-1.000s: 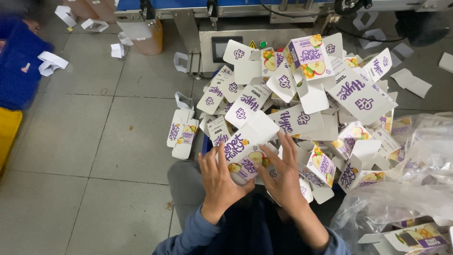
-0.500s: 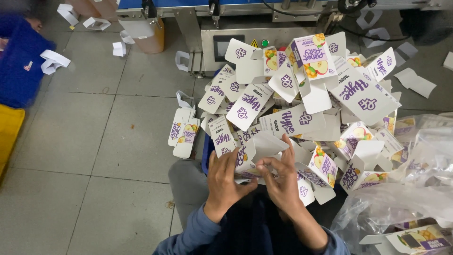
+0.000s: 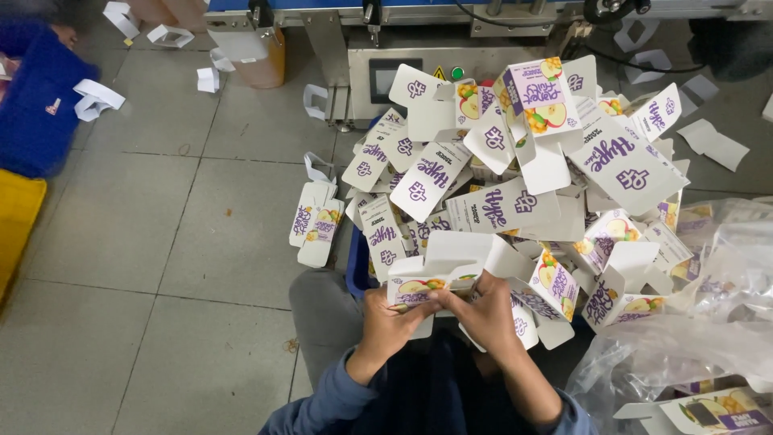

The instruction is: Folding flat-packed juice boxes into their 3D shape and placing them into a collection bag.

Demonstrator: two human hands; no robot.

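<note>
Both my hands hold one small white-and-purple carton (image 3: 439, 274) with fruit pictures, its top flaps standing open. My left hand (image 3: 390, 322) grips its lower left side and my right hand (image 3: 487, 314) grips its lower right side. The carton is just in front of a big heap of the same cartons (image 3: 523, 169), several of them unfolded with flaps up. My blue sleeves show at the bottom of the view.
Two flat cartons (image 3: 316, 224) lie on the grey tiled floor to the left. A metal machine base (image 3: 386, 56) stands behind the heap. Clear plastic bags (image 3: 708, 322) with more cartons sit at the right. A blue crate (image 3: 40, 105) and a yellow crate (image 3: 16, 234) are at the far left.
My hands have drawn the carton out of the heap and turned it; its flaps now stand open and its printed front faces me.
</note>
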